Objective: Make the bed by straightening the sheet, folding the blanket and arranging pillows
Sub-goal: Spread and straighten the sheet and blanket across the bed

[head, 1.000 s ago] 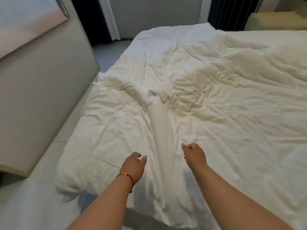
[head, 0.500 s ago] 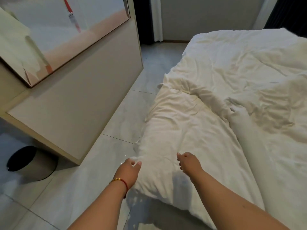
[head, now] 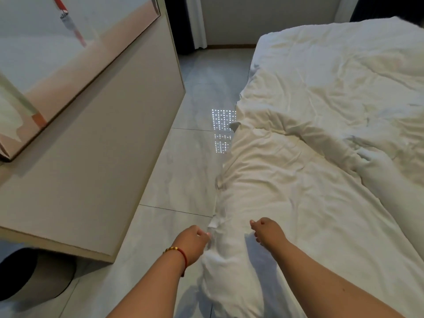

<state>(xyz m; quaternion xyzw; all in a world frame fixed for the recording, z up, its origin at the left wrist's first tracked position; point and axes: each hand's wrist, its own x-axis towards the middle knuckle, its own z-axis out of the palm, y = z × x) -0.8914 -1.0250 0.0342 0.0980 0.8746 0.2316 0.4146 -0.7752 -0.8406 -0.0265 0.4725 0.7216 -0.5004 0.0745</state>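
Gripping: left hand point(head: 191, 241) has its fingers curled in at the near edge of the white blanket point(head: 286, 198), fingertips against the bunched hem where it hangs off the side of the bed point(head: 321, 65). It looks like a pinch on the cloth, though the fold hides the fingertips, so how firm the hold is cannot be told. Red cord bracelet point(head: 181, 254) with gold beads on that wrist.

Right hand point(head: 267, 229) hovers just above the blanket, fingers curled loosely, thumb forward. No cloth shows between the fingers; it seems to hold nothing.

Blanket position: spread across the whole visible bed, heavily creased, with a long raised ridge running diagonally from the middle toward the right. Its near corner droops over the bed's side toward the tiled floor point(head: 188, 171). The left edge is uneven, with small flaps sticking out over the floor.

Sheet: not visible; it lies under the blanket if it is there. Pillows: none in view.

Surroundings: a pale cabinet point(head: 103, 157) stands across the strip of floor from the bed, a framed picture point(head: 57, 53) on its face, a dark-rimmed bin point(head: 34, 278) beside it at lower left. Curtains and wall at the far end.

Progress, as a judgement: early. Nothing looks folded, smoothed or arranged. Taking hold of the blanket's edge reads as the start of the blanket step. Left to do: fold the blanket, straighten the sheet underneath, place the pillows.
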